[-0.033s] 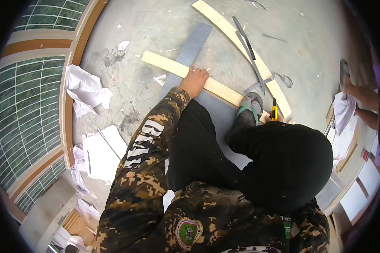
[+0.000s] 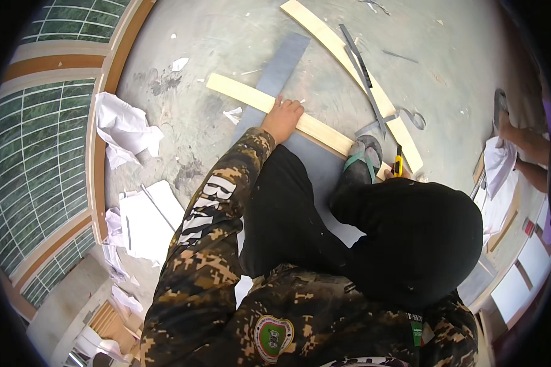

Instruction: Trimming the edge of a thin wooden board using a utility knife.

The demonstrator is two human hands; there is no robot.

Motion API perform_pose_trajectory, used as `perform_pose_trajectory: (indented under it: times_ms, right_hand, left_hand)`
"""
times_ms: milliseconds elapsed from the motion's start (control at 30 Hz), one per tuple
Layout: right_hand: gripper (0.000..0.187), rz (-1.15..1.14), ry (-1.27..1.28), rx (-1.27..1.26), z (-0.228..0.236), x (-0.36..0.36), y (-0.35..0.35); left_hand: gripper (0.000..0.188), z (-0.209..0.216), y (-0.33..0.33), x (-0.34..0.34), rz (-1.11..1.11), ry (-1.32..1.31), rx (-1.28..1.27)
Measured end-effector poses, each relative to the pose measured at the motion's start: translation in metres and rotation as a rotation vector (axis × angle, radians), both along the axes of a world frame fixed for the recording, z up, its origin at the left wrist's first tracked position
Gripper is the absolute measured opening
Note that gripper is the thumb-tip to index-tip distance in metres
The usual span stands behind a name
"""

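Observation:
My left hand (image 2: 283,119) grips a pale wooden strip (image 2: 242,92) near its middle, fingers curled over its far edge. The strip lies across a long dark-grey sheet (image 2: 284,61) on the floor. My sandalled foot (image 2: 365,156) rests on the strip farther right. Beside that foot, my right hand (image 2: 399,174) holds a yellow utility knife (image 2: 398,165), its dark end pointing away from me. Most of this hand is hidden behind my black-clad knee. It is close to the strip's right end, but whether the knife touches the wood I cannot tell.
Another long pale board (image 2: 318,27) lies beyond, with thin dark strips (image 2: 361,67) across it and a curled grey offcut (image 2: 416,119) beside it. Crumpled white paper (image 2: 125,128) and white sheets (image 2: 147,223) lie left by the grilled windows. Another person's legs (image 2: 523,144) are at right.

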State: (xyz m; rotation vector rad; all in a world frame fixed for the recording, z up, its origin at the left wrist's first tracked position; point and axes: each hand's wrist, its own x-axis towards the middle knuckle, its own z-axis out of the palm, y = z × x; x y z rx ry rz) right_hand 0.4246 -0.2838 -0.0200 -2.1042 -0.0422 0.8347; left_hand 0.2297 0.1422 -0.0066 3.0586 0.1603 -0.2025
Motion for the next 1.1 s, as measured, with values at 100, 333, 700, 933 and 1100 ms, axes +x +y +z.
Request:
perform_pose_trajectory:
  times_ms: [100, 333, 700, 933, 1100]
  right_hand:
    - [0.030, -0.087, -0.008, 0.017, 0.001, 0.002, 0.003]
    - [0.032, -0.249, -0.008, 0.023, 0.005, 0.014, 0.030]
    - [0.044, 0.921, -0.195, 0.146, 0.041, -0.008, 0.276]
    - [0.053, 1.114, -0.191, 0.284, 0.056, -0.042, 0.347]
    - [0.051, 1.181, -0.176, 0.254, 0.048, -0.055, 0.362]
  left_hand:
    - [0.028, 0.000, 0.002, -0.003, 0.032, -0.032, -0.098]
    - [0.033, 0.011, 0.006, -0.001, 0.039, 0.019, -0.213]
    - [0.088, 0.018, 0.029, -0.035, 1.436, -0.319, -0.466]
    - [0.065, 0.023, 0.065, -0.022, 1.635, -0.224, -1.008]
    - [0.043, 0.014, 0.075, -0.035, 1.701, -0.207, -1.233]
